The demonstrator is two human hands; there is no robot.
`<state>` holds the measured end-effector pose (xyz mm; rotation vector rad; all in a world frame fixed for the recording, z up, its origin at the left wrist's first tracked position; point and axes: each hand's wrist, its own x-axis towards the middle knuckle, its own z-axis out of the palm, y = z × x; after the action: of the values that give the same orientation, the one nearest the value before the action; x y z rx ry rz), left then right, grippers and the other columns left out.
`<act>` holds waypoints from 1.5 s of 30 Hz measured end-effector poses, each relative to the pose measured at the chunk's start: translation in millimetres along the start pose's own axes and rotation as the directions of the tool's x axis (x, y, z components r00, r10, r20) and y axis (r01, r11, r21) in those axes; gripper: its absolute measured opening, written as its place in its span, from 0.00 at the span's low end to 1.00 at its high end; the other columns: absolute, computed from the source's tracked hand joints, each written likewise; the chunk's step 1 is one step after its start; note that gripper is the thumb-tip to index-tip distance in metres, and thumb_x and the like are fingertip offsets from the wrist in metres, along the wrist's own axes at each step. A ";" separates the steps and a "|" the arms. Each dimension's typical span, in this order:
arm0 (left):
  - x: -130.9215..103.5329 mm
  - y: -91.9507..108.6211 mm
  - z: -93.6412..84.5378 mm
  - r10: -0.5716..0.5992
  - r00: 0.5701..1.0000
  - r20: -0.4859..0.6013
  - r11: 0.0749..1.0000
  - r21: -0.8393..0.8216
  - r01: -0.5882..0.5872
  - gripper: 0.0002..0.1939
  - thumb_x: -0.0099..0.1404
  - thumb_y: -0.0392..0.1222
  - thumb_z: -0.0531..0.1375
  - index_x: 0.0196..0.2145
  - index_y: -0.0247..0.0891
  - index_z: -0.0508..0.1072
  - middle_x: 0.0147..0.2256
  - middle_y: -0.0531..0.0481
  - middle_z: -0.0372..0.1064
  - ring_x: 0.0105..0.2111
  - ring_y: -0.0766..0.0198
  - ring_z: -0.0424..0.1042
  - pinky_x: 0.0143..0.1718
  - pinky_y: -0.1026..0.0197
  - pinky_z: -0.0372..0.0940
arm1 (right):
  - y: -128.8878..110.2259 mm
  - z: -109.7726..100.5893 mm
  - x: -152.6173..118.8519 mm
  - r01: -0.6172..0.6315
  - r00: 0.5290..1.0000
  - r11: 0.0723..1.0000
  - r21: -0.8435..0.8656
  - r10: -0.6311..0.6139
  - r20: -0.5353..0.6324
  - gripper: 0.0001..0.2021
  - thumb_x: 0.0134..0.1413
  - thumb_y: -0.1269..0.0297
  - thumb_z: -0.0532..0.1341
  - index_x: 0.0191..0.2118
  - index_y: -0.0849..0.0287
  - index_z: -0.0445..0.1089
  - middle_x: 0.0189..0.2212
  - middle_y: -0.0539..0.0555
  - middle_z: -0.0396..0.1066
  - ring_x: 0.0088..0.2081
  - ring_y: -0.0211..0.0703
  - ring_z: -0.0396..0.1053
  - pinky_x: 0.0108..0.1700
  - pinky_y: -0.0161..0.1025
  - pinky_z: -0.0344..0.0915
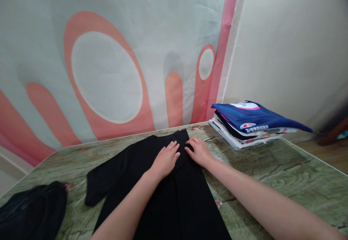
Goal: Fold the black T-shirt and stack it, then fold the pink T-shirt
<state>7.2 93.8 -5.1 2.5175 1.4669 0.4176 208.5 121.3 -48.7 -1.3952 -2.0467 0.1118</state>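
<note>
A black short-sleeved garment point(119, 171) lies spread on the table, one sleeve out to the left and its right side folded inward over the body. On its upper part, near the collar, my left hand point(165, 159) rests with fingers spread. My right hand point(199, 151) touches the folded right edge close to the shoulder, its fingers apart and slightly bent. Neither hand has cloth visibly gripped between its fingers. The lower part of the garment runs out of view at the bottom.
A stack of folded clothes point(250, 124), dark blue on top, sits at the table's back right. Dark bundled fabric point(35, 211) lies at the front left. The wood-patterned table point(304, 175) meets a wall hanging point(152, 22) with orange shapes behind it.
</note>
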 end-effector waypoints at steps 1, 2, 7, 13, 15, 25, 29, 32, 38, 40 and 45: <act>0.7 -3.3 2.7 -0.007 1.000 -0.022 1.000 -0.013 0.006 0.23 0.69 0.44 0.48 0.60 0.39 0.61 0.63 0.46 0.52 0.63 0.58 0.52 0.62 0.54 0.49 | -0.9 -0.6 -0.1 -0.011 1.000 1.000 -0.004 0.011 0.003 0.10 0.57 0.60 0.59 0.43 0.55 0.70 0.41 0.56 0.68 0.47 0.48 0.62 0.49 0.45 0.57; 2.8 -7.2 4.3 -0.022 0.998 -0.052 0.999 -0.034 0.020 0.23 0.68 0.43 0.49 0.60 0.38 0.62 0.62 0.46 0.55 0.61 0.59 0.55 0.61 0.56 0.51 | -2.0 -1.3 -0.2 -0.017 1.000 1.000 -0.008 0.017 0.006 0.09 0.57 0.60 0.60 0.43 0.55 0.70 0.41 0.56 0.68 0.47 0.48 0.62 0.49 0.45 0.57; 45.4 -29.4 -3.9 -0.268 0.960 -0.079 0.958 -0.131 0.257 0.20 0.65 0.40 0.53 0.55 0.36 0.67 0.49 0.46 0.71 0.47 0.63 0.71 0.50 0.65 0.61 | -6.2 -4.0 -0.9 -0.007 1.000 1.000 -0.023 0.007 0.012 0.09 0.57 0.60 0.60 0.42 0.56 0.69 0.42 0.56 0.67 0.47 0.48 0.62 0.49 0.44 0.57; 106.7 -42.4 -4.6 -0.444 0.895 -0.043 0.895 -0.076 0.440 0.16 0.64 0.51 0.54 0.31 0.38 0.76 0.33 0.46 0.76 0.37 0.56 0.74 0.37 0.62 0.64 | -4.6 -4.8 -0.2 -0.009 1.000 1.000 -0.020 0.010 0.014 0.09 0.57 0.60 0.59 0.43 0.55 0.69 0.42 0.56 0.67 0.46 0.48 0.62 0.49 0.44 0.57; 112.9 -42.4 1.1 -0.468 0.882 -0.050 0.883 -0.064 0.465 0.17 0.62 0.55 0.56 0.29 0.39 0.76 0.31 0.48 0.76 0.36 0.57 0.74 0.34 0.62 0.63 | -3.8 -5.3 0.1 -0.007 1.000 1.000 -0.016 0.007 0.010 0.09 0.57 0.61 0.59 0.43 0.55 0.69 0.42 0.56 0.67 0.46 0.48 0.62 0.49 0.44 0.57; 98.4 -32.4 21.3 -0.418 0.862 -0.288 0.899 0.009 0.438 0.10 0.65 0.45 0.55 0.40 0.39 0.71 0.43 0.44 0.71 0.46 0.55 0.68 0.45 0.57 0.61 | -4.5 -6.2 2.3 -0.008 1.000 1.000 -0.002 0.008 0.020 0.09 0.57 0.62 0.59 0.43 0.55 0.69 0.42 0.55 0.67 0.46 0.48 0.62 0.48 0.44 0.56; 99.3 -23.1 16.2 -0.178 0.899 -0.401 0.978 0.030 0.207 0.13 0.68 0.36 0.49 0.46 0.39 0.70 0.47 0.44 0.69 0.50 0.59 0.66 0.52 0.58 0.59 | -5.1 -7.8 2.6 -0.001 1.000 1.000 -0.015 0.001 0.027 0.09 0.57 0.62 0.59 0.43 0.55 0.69 0.42 0.56 0.67 0.46 0.48 0.62 0.48 0.44 0.57; 100.9 -16.4 19.9 -0.062 0.976 -0.210 0.992 0.099 0.084 0.16 0.69 0.36 0.47 0.49 0.37 0.70 0.51 0.43 0.68 0.53 0.59 0.65 0.56 0.58 0.56 | -4.6 -7.9 2.8 0.006 1.000 1.000 -0.025 -0.005 0.028 0.09 0.58 0.62 0.58 0.43 0.56 0.69 0.42 0.56 0.67 0.46 0.48 0.62 0.48 0.43 0.57; 98.1 -16.0 38.9 -0.064 0.998 0.002 0.977 0.202 0.062 0.25 0.70 0.45 0.46 0.62 0.36 0.57 0.65 0.41 0.46 0.64 0.52 0.46 0.60 0.39 0.46 | -3.0 -4.3 2.5 0.002 1.000 1.000 -0.026 -0.001 0.029 0.08 0.59 0.62 0.57 0.43 0.56 0.69 0.42 0.55 0.68 0.46 0.47 0.62 0.47 0.43 0.57; 97.4 -19.5 40.2 -0.054 0.998 0.021 0.973 0.227 0.048 0.25 0.71 0.46 0.43 0.63 0.39 0.54 0.66 0.44 0.42 0.66 0.55 0.42 0.61 0.38 0.42 | -2.1 -3.6 2.6 0.001 1.000 1.000 -0.031 0.000 0.025 0.08 0.61 0.63 0.55 0.43 0.56 0.69 0.41 0.56 0.68 0.46 0.47 0.63 0.47 0.43 0.57; 97.6 -24.2 40.1 0.077 0.997 0.022 0.978 0.190 -0.080 0.24 0.73 0.46 0.40 0.63 0.45 0.54 0.66 0.50 0.44 0.66 0.61 0.40 0.63 0.43 0.39 | 2.7 -2.5 3.8 -0.019 1.000 0.999 -0.029 0.020 0.017 0.09 0.63 0.66 0.52 0.40 0.56 0.70 0.39 0.55 0.69 0.44 0.45 0.64 0.47 0.41 0.58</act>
<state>46.8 189.6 -36.3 2.7282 1.4706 0.2813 211.2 125.0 -46.1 -1.4367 -2.0569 0.1037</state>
